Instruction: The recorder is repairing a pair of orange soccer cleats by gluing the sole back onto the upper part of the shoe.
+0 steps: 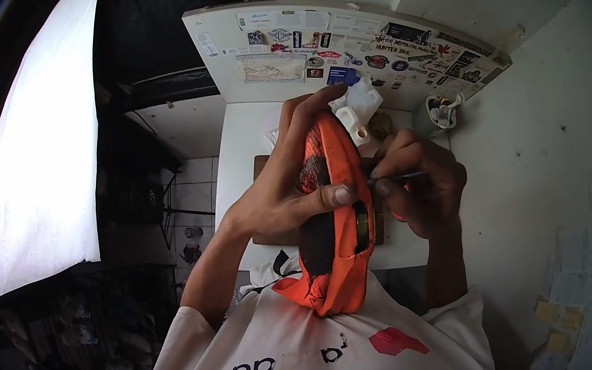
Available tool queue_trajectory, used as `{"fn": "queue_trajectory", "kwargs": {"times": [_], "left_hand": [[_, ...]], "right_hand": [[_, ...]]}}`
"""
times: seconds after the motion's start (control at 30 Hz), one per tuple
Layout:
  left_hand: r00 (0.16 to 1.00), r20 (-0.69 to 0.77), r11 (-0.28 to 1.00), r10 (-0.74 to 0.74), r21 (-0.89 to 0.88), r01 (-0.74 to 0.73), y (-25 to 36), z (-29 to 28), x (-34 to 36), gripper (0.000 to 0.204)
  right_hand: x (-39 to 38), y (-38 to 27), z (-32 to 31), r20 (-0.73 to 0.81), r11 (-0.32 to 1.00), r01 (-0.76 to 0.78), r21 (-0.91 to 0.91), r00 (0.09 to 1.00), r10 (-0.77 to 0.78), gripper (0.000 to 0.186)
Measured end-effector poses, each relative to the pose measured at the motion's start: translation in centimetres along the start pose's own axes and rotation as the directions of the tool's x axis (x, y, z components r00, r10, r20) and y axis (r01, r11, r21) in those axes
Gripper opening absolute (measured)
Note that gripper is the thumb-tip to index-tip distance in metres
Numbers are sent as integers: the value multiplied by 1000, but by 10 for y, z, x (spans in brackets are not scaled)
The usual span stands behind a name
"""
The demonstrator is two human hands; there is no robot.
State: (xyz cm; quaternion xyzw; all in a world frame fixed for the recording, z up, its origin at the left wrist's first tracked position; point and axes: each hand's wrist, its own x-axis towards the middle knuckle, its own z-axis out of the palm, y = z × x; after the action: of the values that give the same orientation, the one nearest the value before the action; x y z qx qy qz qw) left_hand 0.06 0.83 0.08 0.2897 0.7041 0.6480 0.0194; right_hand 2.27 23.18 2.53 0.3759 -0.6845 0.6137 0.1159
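My left hand point(275, 196) is closed around what looks like an orange and black shoe point(343, 170), gripped upright in front of my chest. Its thumb presses on the near side and its fingers wrap over the far side. A dark opening with a greenish inside shows low on the shoe's right side. My right hand point(429, 176) is at the shoe's right edge, its fingers pinched on a thin, slender tool point(408, 175). The tool's tip is hidden by the fingers and the shoe, so its kind does not show.
White plastic bottles point(364, 100) stand behind the shoe on the white table point(238, 128). A brown board point(266, 240) lies underneath. Further right is a round container point(444, 113) holding small items. A sticker-covered panel point(274, 39) rises at the back, beside a pale wall point(527, 143).
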Motion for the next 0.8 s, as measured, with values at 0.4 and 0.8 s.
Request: {"fn": "queue_trajectory", "kwargs": {"times": [0.4,0.8], "left_hand": [[1000,22,999,18,41,-19,1,0,1,123],[999,48,1000,24,-15,-24,-1,-4,2,117]], "right_hand": [[8,-4,4,-106,980,-188,-62,978,181,14],[8,0,-1,-25,996,-83,31,996,84,11]]}}
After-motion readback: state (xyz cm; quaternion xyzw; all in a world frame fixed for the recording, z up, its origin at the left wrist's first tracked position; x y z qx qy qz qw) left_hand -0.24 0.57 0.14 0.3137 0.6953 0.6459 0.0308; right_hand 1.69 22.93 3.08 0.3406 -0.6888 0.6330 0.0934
